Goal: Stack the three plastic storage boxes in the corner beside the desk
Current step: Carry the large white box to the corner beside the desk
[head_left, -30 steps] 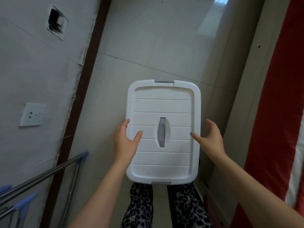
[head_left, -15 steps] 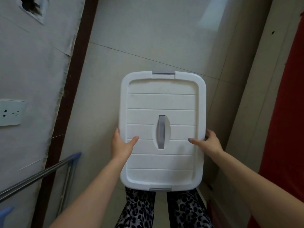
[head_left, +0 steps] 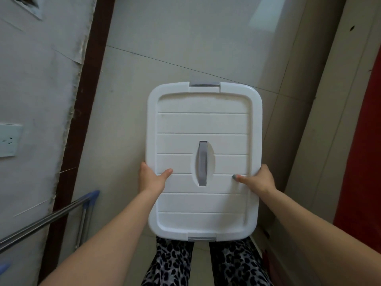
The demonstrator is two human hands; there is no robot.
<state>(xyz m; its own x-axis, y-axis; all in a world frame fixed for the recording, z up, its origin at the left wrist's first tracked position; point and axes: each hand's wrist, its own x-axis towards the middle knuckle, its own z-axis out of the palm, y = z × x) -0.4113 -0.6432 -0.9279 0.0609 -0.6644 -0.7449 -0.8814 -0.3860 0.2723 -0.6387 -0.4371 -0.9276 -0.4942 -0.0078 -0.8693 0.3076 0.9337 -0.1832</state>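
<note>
White plastic box (head_left: 204,124), closed, sits mid-view; the left hand (head_left: 151,179) grips its nine o'clock rim, the right hand (head_left: 260,179) its three o'clock rim, thumbs on top. No stack shows, so most work likely remains.

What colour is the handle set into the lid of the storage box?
Grey, on a white lid; the handle shows clearly in the head view.

A glossy pale grey tiled floor (head_left: 185,38) mirrors a bright window patch (head_left: 266,15). A dark brown skirting strip (head_left: 82,120) edges the scuffed white wall (head_left: 41,79), which carries a white socket plate (head_left: 8,140). A steel rack with blue end caps (head_left: 51,217) stands near the skirting. A beige frame (head_left: 321,100) and a red panel (head_left: 360,141) line the opposite side.
</note>
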